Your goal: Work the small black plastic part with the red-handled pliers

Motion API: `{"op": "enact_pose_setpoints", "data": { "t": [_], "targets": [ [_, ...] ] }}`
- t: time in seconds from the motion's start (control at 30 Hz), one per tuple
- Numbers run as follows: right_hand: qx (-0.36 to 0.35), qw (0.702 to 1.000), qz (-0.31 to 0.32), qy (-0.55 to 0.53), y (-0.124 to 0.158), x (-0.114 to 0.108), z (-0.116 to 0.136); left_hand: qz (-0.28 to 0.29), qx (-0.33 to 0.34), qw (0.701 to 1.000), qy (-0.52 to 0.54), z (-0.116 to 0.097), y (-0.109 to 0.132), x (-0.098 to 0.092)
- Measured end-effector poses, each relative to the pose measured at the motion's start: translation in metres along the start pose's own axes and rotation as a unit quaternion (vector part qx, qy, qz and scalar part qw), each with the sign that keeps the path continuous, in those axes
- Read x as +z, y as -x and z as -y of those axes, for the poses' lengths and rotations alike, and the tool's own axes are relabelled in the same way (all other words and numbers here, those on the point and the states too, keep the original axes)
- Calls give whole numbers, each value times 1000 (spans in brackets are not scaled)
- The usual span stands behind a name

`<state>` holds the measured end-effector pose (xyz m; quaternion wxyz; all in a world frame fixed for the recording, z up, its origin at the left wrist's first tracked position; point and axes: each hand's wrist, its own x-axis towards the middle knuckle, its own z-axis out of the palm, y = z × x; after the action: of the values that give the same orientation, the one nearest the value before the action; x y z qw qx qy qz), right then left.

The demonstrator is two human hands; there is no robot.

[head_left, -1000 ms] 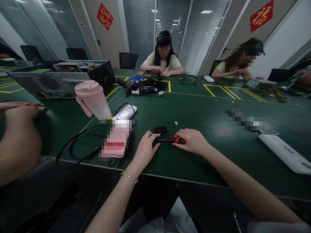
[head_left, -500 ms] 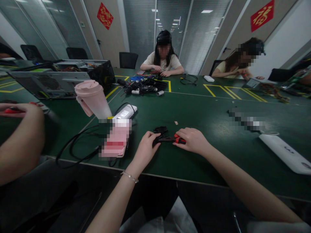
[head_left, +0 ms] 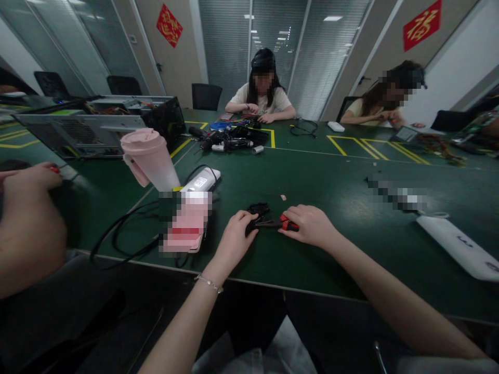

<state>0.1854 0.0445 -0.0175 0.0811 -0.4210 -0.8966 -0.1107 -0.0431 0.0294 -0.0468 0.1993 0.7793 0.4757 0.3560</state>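
Observation:
In the head view my right hand [head_left: 310,224] is closed around the red and black handles of a pair of pliers [head_left: 287,223]. The jaws point left, toward my left hand [head_left: 237,231]. Between that hand's thumb and fingers is a small black part [head_left: 251,225], mostly covered, so its kind does not show. The plier tips meet or overlap this part; whether they grip it I cannot tell. Just behind my fingers lies a black bundle [head_left: 259,209] on the green table [head_left: 335,270]. A small pale scrap [head_left: 283,197] rests farther back.
Left of my hands lie a pink phone [head_left: 187,223], a white power bank [head_left: 202,181], black cables and a pink cup [head_left: 150,158]. A computer case [head_left: 101,130] stands beyond. Another white power bank [head_left: 456,244] lies right. A co-worker's arm [head_left: 33,223] is at far left; two people sit opposite.
My hands and the pliers stay almost where they were. The co-worker's hand at far left has shifted slightly.

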Motion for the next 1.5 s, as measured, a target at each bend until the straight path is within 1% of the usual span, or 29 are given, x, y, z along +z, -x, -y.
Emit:
{"op": "enact_pose_setpoints", "data": {
  "t": [0.27, 0.6, 0.87, 1.17, 1.37, 1.5],
  "targets": [
    [27, 999, 16, -35, -1, 2, 2, -5, 6, 1000, -8, 3, 1, 1],
    [-14, 999, -16, 27, 0, 1, 0, -7, 6, 1000, -21, -1, 2, 0],
    [15, 1000, 13, -14, 0, 3, 1, -4, 12, 1000, -25, 2, 2, 1],
    [-4, 1000, -5, 18, -1, 0, 1, -7, 14, 1000, -27, 1, 2, 1],
    [12, 1000, 9, -18, 0, 2, 1, -6, 13, 999, -31, 0, 2, -1],
    [7, 1000, -4, -13, 0, 0, 1, -2, 8, 1000, -28, -2, 2, -2]
  ]
}}
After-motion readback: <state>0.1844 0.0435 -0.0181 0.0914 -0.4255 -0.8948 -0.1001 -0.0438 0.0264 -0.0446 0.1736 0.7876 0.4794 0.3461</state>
